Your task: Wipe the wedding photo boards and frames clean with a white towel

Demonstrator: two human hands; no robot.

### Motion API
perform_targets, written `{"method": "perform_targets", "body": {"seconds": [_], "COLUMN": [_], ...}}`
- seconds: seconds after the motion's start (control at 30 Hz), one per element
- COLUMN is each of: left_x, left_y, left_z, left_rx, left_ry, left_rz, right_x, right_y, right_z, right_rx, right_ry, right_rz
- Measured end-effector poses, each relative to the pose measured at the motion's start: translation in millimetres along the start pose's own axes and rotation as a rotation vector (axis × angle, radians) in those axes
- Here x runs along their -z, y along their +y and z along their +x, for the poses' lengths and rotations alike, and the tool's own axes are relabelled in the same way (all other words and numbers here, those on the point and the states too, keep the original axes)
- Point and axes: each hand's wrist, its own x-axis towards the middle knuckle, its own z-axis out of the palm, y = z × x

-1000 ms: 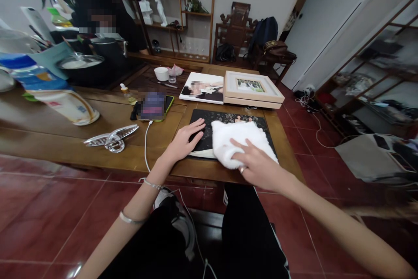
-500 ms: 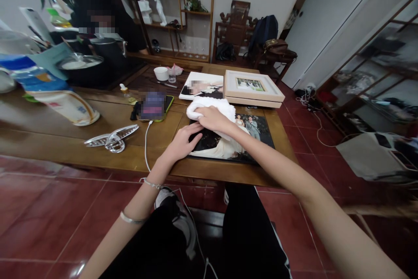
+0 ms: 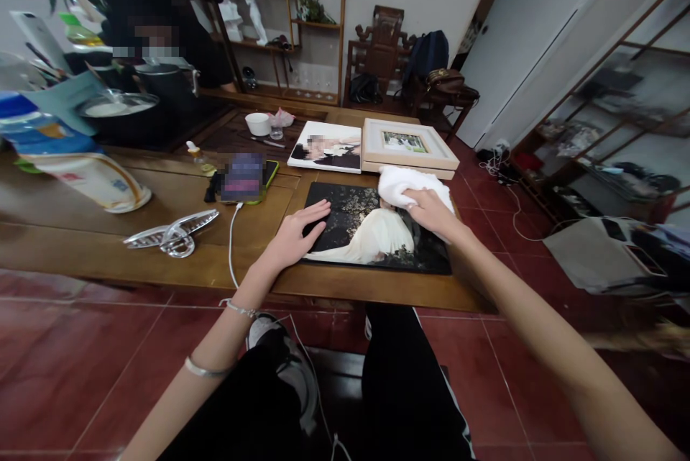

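Note:
A dark photo panel [image 3: 345, 206] showing a pale gown lies flat near the front edge of the wooden table. My left hand [image 3: 296, 233] rests open on its left edge, fingers stretched out. With my right hand [image 3: 431, 213] I grip a white towel [image 3: 412, 184], pressed against the panel's upper right part. The towel and hand cover the people pictured there. Just behind the panel are a smaller white photo panel [image 3: 326, 147] and a cream picture frame [image 3: 412, 141] on top of another flat piece.
Left of the panel lie a phone [image 3: 245, 179] with a white cable [image 3: 231, 245] and a clear hair claw [image 3: 172, 232]. A blue-and-white bag [image 3: 86, 166] is farther left. A white bowl [image 3: 257, 124] stands behind. A person in black [image 3: 156, 8] is across the table.
My right hand has slid the towel from the panel's upper left to its upper right, uncovering the gown and dark background. My left hand remains at the left edge, now apart from the right.

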Motion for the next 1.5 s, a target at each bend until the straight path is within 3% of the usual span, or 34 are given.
{"method": "perform_targets", "body": {"seconds": [0.1,0.17,0.43,0.57,0.7,1.0,1.13,1.27,1.5], "left_x": [0,-1,1,1,1,1,0,-1,0], "left_y": [-1,-2,2,3,3,1,-1,-2,0], "left_z": [0,0,0,0,0,-1,0,0,0], "left_rx": [0.004,0.005,0.007,0.005,-0.004,0.006,0.014,0.009,0.014], "left_ry": [0.005,0.005,0.006,0.007,0.003,-0.008,-0.002,0.001,-0.004], "left_rz": [0.0,0.006,0.02,0.025,0.018,-0.015,-0.03,-0.036,-0.014], "right_x": [5,4,6,10,11,11,7,1,7], "right_y": [20,18,-47,-64,-55,10,21,8,-46], "right_z": [-16,-29,-123,-153,-143,-31,-10,-33,-130], "right_rx": [-0.033,-0.035,0.009,0.04,0.036,0.022,-0.004,0.008,0.037], "right_ry": [0.024,0.016,-0.125,-0.173,-0.176,-0.071,-0.014,-0.02,-0.128], "right_rz": [-0.01,-0.01,-0.016,0.017,0.003,-0.037,-0.04,-0.048,-0.02]}}
